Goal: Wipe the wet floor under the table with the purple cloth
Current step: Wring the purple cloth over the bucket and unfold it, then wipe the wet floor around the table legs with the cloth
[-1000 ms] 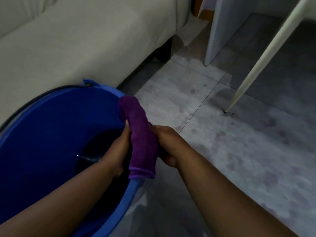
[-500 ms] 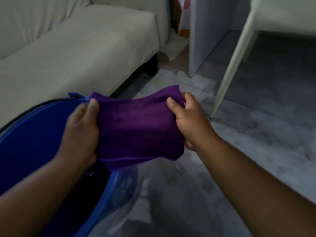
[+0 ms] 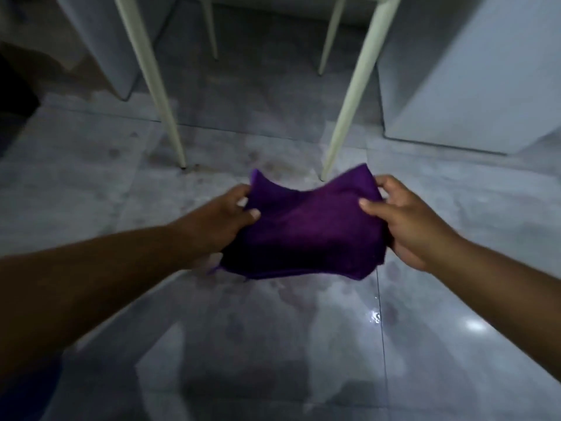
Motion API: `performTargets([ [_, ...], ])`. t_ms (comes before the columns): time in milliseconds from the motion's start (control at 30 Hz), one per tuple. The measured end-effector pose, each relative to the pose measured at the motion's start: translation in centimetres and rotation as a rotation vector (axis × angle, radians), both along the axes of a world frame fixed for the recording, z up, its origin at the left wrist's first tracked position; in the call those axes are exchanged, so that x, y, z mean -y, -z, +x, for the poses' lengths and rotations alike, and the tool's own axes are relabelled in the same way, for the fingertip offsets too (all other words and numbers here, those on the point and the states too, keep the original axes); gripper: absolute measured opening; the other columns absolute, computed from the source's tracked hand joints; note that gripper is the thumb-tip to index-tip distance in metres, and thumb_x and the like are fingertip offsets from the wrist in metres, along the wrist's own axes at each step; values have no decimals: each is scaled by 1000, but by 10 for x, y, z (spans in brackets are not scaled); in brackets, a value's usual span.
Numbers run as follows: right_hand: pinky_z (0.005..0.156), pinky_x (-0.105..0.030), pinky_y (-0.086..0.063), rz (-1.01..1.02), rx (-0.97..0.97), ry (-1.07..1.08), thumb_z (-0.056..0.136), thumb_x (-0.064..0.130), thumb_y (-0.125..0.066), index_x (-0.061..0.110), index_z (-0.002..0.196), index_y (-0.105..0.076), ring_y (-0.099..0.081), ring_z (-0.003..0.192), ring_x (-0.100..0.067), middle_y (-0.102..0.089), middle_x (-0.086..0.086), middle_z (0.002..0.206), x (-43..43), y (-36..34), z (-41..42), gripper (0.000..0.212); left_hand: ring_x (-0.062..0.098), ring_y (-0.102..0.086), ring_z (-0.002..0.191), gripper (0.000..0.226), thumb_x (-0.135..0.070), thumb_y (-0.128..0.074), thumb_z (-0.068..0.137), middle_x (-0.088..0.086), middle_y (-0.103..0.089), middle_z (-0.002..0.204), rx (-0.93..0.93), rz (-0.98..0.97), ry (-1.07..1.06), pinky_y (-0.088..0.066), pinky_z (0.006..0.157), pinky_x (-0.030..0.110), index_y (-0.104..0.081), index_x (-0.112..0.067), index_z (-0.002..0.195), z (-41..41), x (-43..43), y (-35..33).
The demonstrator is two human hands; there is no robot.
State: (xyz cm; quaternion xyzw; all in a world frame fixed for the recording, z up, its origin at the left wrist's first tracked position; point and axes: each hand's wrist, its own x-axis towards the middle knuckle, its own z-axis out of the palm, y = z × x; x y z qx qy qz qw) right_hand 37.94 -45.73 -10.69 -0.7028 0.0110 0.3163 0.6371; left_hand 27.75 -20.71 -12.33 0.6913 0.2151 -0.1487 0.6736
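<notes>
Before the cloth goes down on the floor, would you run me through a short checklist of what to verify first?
1. Purple cloth held at both sides by left hand and right hand: ok.
2. Cloth spread open rather than rolled: ok.
3. Wet floor in view, patches and glare showing: ok.
4. Way between the two near table legs open: ok.
5. Cloth touching the floor: not ok, held above it.
6. Cloth wrung dry enough: cannot tell.
</notes>
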Motion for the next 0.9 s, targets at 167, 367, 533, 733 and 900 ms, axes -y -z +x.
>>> performTargets([
  [167,78,-42,-62,-164,-73,116,97,11,-58,21,129,-51,-72,101,-27,-69,-13,119,89,82,-34,35,27,-64,110,29,-3,-42,101,18,-63,125,-24,-102,144,-53,96,43,-46,-13,128,-2,76,84],
  [367,86,-38,-61,-397,26,-82,95,29,-62,28,129,-51,-70,103,-18,-69,-1,120,132,163,-74,36,17,-61,113,33,-19,-41,101,-2,-62,127,-100,112,181,-50,96,33,-50,-28,131,-34,121,159],
  [533,86,-37,-52,-917,803,-273,89,27,-69,11,125,-58,-57,109,-26,-64,-8,119,129,183,-88,41,22,-64,106,40,-33,-45,99,2,-63,125,31,659,145,-55,85,37,-48,-20,137,-59,128,176],
  [733,118,-51,-22,-729,1257,-933,91,53,-56,21,147,-44,-25,150,-32,-36,-9,159,78,200,-98,66,20,-63,83,29,-35,-50,92,2,-65,98,261,1114,193,-51,54,27,-59,-16,113,-68,116,175],
  [900,119,-60,-2,-835,1153,-1165,96,68,-31,31,156,-22,0,155,-26,-12,1,167,97,226,-80,72,22,-62,87,31,-33,-48,92,4,-66,100,358,1116,235,-53,65,29,-64,-12,109,-63,110,185],
])
